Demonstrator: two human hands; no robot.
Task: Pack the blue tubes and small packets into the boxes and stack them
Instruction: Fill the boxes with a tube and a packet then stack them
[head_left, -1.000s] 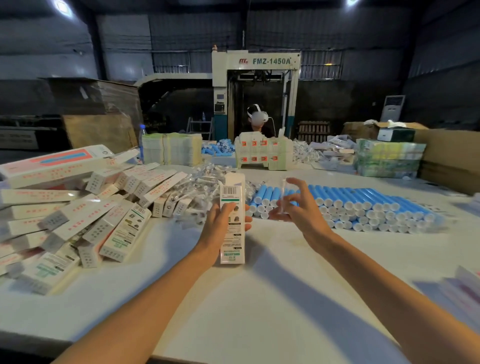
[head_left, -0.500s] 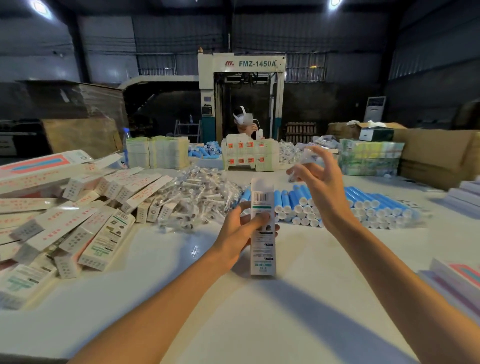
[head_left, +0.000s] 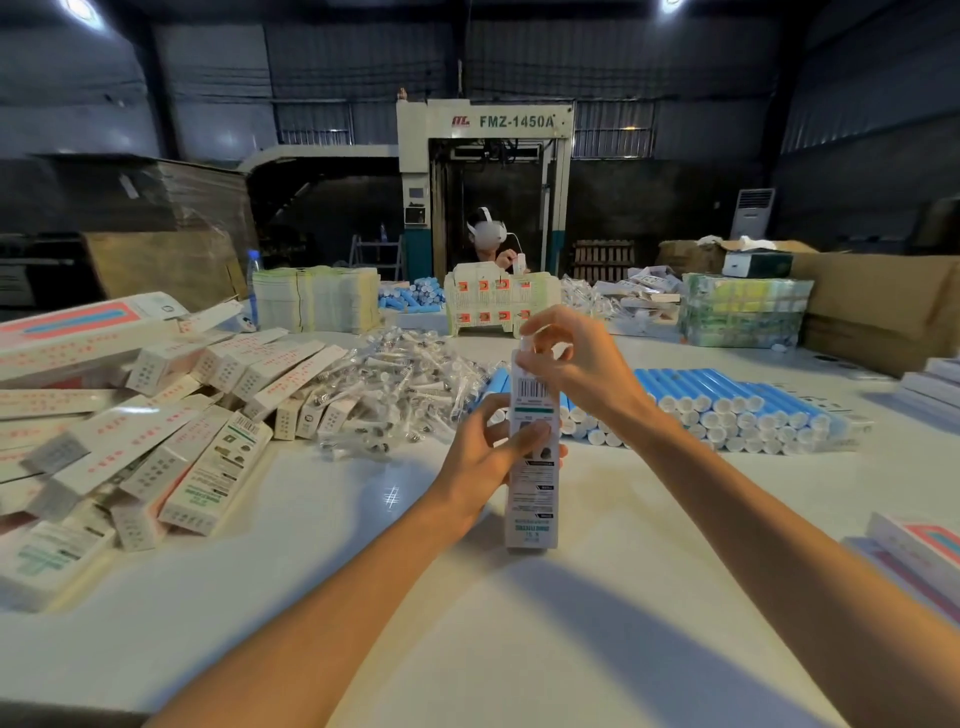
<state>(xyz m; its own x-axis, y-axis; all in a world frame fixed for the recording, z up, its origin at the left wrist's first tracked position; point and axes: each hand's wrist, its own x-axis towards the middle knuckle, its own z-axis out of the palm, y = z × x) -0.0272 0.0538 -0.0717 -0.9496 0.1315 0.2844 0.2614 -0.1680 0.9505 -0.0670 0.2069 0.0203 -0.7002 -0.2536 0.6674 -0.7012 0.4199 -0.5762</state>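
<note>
A snag at the mouth could tip it over.

Across the white tabletop (head_left: 571, 613), the heap of boxes (head_left: 156, 441) lies left, the blue tubes (head_left: 737, 410) in rows right, loose packets (head_left: 405, 384) between. In front the box (head_left: 532, 499) stands on end; the left hand (head_left: 480, 457) has its grip clamped round the middle, the right hand (head_left: 579, 364) its grip pinched on a small packet (head_left: 523, 344) at the open top. If that packet catches the flap, I reckon the box buckles or tips.

Packing warehouse, FMZ-1450A machine (head_left: 485, 176), stacked cartons (head_left: 883, 306)
</note>
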